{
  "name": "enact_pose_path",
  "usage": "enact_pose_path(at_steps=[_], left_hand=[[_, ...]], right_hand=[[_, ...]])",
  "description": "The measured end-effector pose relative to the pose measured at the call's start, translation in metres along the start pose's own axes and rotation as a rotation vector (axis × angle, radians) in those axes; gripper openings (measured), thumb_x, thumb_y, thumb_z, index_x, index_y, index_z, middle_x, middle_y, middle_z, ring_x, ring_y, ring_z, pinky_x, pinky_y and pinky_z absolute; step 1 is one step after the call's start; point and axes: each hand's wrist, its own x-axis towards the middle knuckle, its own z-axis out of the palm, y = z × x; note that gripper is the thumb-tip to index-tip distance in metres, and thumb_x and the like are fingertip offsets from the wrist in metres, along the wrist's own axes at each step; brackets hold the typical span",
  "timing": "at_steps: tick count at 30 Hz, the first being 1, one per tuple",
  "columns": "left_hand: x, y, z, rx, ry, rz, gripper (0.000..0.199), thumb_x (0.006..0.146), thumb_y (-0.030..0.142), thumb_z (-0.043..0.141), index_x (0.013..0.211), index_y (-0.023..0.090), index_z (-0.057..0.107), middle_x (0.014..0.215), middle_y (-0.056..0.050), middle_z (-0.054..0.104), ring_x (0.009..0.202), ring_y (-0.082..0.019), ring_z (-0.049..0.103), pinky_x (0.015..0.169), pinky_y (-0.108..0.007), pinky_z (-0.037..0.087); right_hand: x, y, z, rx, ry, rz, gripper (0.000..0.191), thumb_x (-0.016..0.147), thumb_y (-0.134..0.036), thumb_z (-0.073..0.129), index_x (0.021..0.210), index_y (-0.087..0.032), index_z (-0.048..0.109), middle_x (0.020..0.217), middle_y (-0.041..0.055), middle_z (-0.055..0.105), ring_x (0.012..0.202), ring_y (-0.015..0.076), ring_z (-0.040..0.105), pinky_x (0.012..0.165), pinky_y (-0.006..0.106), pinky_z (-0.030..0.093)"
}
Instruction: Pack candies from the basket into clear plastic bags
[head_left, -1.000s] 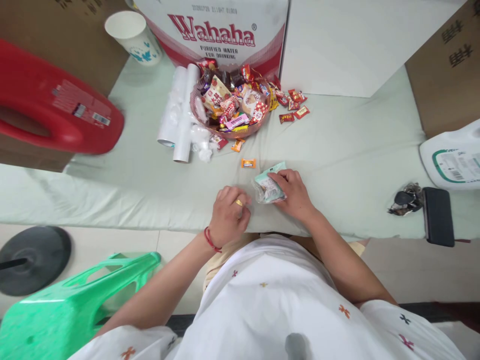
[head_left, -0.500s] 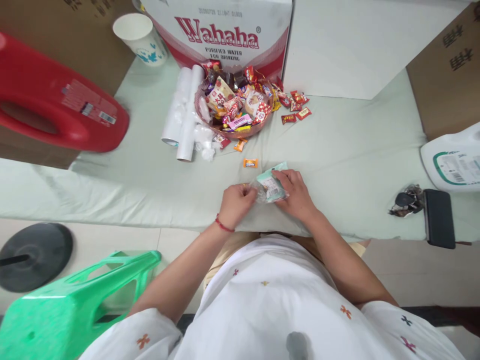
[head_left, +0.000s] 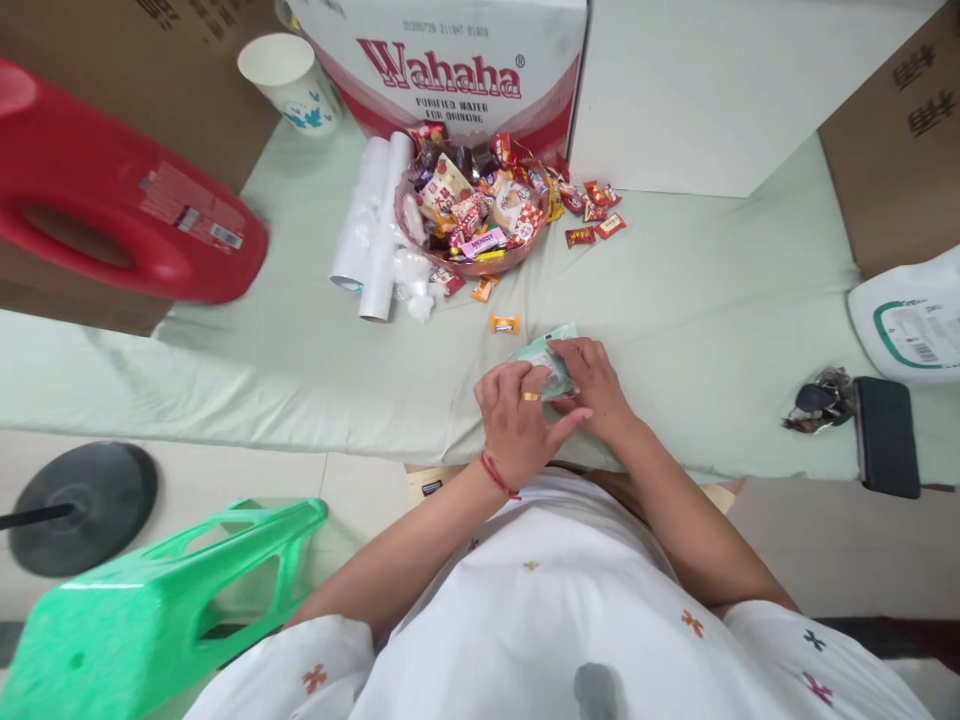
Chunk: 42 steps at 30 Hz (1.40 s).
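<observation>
Packet (head_left: 536, 350), just one, lies at the near middle of the surface (head_left: 712, 290). The right hand (head_left: 598, 392) grasps its right side; the left hand (head_left: 517, 425) arches over its left side, and whether it grips I cannot tell. One orange sweet (head_left: 504, 324) lies just beyond. Farther are one heaped bowl (head_left: 466, 268), two rolls (head_left: 380, 275) and one cup (head_left: 298, 90). One red jug (head_left: 180, 225) stands left; right are one white jug (head_left: 915, 325), one phone (head_left: 886, 437) and one bunch of keys (head_left: 817, 402). Pale green cloth (head_left: 337, 380) covers the surface. One printed carton (head_left: 450, 75) and one white box (head_left: 690, 100) stand far. One green stool (head_left: 105, 620) stands near left on tiled floor (head_left: 277, 465).
</observation>
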Motion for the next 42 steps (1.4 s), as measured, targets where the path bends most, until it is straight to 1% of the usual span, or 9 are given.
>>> enact_pose_path(at_steps=[3, 9, 12, 15, 18, 21, 28, 35, 42], left_hand=[[0.005, -0.008, 0.004, -0.012, -0.032, -0.182, 0.022, 0.092, 0.041, 0.067, 0.083, 0.022, 0.067, 0.095, -0.009, 0.063, 0.100, -0.028, 0.053, 0.092, -0.046, 0.042], [-0.002, -0.049, -0.004, 0.099, -0.125, -0.386, 0.023, 0.086, 0.033, 0.067, 0.068, 0.022, 0.058, 0.087, -0.010, 0.060, 0.096, -0.032, 0.051, 0.088, -0.050, 0.043], [-0.009, -0.059, -0.003, 0.137, -0.122, -0.310, 0.016, 0.084, 0.036, 0.070, 0.087, 0.021, 0.066, 0.100, -0.014, 0.063, 0.102, -0.034, 0.053, 0.088, -0.052, 0.044], [-0.010, -0.064, -0.009, 0.087, -0.080, -0.102, 0.021, 0.087, 0.027, 0.063, 0.107, 0.021, 0.067, 0.114, -0.016, 0.066, 0.114, -0.034, 0.056, 0.098, -0.053, 0.041], [-0.005, -0.072, -0.022, -0.082, -0.281, 0.201, 0.035, 0.080, 0.017, 0.057, 0.112, 0.026, 0.067, 0.118, -0.009, 0.073, 0.127, -0.031, 0.059, 0.113, -0.056, 0.033], [0.002, -0.085, -0.032, -0.186, -0.468, 0.357, 0.058, 0.070, 0.016, 0.054, 0.127, 0.027, 0.061, 0.138, -0.007, 0.069, 0.143, -0.031, 0.051, 0.125, -0.061, 0.018], [0.022, -0.109, -0.019, -0.175, -0.522, 0.444, 0.066, 0.077, 0.014, 0.053, 0.142, 0.028, 0.053, 0.142, -0.008, 0.068, 0.150, -0.029, 0.046, 0.128, -0.064, 0.007], [0.033, -0.122, -0.013, -0.149, -0.471, 0.424, 0.030, 0.092, 0.024, 0.055, 0.119, 0.029, 0.066, 0.142, -0.008, 0.068, 0.146, -0.027, 0.050, 0.126, -0.062, 0.024], [0.032, -0.120, -0.010, -0.157, -0.477, 0.406, 0.021, 0.091, 0.039, 0.065, 0.109, 0.031, 0.070, 0.136, -0.008, 0.070, 0.144, -0.029, 0.052, 0.125, -0.063, 0.029]], right_hand=[[0.000, -0.002, -0.001, -0.007, -0.008, -0.014, 0.065, 0.083, -0.023, 0.068, 0.145, -0.020, 0.050, 0.128, 0.0162, 0.056, 0.111, 0.0338, 0.050, 0.097, 0.051, 0.049], [0.000, -0.002, -0.001, -0.014, -0.012, -0.021, 0.065, 0.084, -0.026, 0.070, 0.146, -0.020, 0.049, 0.130, 0.0168, 0.055, 0.115, 0.0355, 0.049, 0.101, 0.054, 0.047], [0.000, -0.001, -0.001, -0.014, -0.013, -0.025, 0.064, 0.085, -0.027, 0.070, 0.145, -0.021, 0.049, 0.131, 0.0164, 0.055, 0.114, 0.0353, 0.049, 0.100, 0.054, 0.047], [0.000, -0.001, -0.001, -0.008, -0.009, -0.035, 0.065, 0.084, -0.026, 0.070, 0.145, -0.021, 0.049, 0.132, 0.0164, 0.056, 0.114, 0.0350, 0.049, 0.101, 0.053, 0.046], [0.000, -0.001, -0.001, -0.004, -0.014, -0.030, 0.066, 0.083, -0.026, 0.070, 0.146, -0.020, 0.049, 0.131, 0.0166, 0.056, 0.114, 0.0353, 0.049, 0.101, 0.053, 0.046], [0.000, -0.001, -0.001, -0.001, -0.011, -0.026, 0.067, 0.083, -0.026, 0.070, 0.147, -0.019, 0.048, 0.131, 0.0168, 0.056, 0.114, 0.0353, 0.049, 0.101, 0.053, 0.046], [0.000, 0.001, -0.001, 0.014, -0.017, -0.027, 0.071, 0.084, -0.027, 0.069, 0.151, -0.019, 0.044, 0.131, 0.0165, 0.057, 0.113, 0.0344, 0.051, 0.101, 0.053, 0.045], [0.000, 0.001, -0.001, 0.019, -0.023, -0.021, 0.072, 0.085, -0.028, 0.070, 0.151, -0.020, 0.044, 0.132, 0.0167, 0.057, 0.114, 0.0347, 0.051, 0.101, 0.053, 0.045], [0.000, -0.001, -0.005, 0.037, -0.023, -0.004, 0.071, 0.086, -0.028, 0.069, 0.151, -0.021, 0.043, 0.133, 0.0162, 0.056, 0.113, 0.0347, 0.051, 0.100, 0.052, 0.046]])
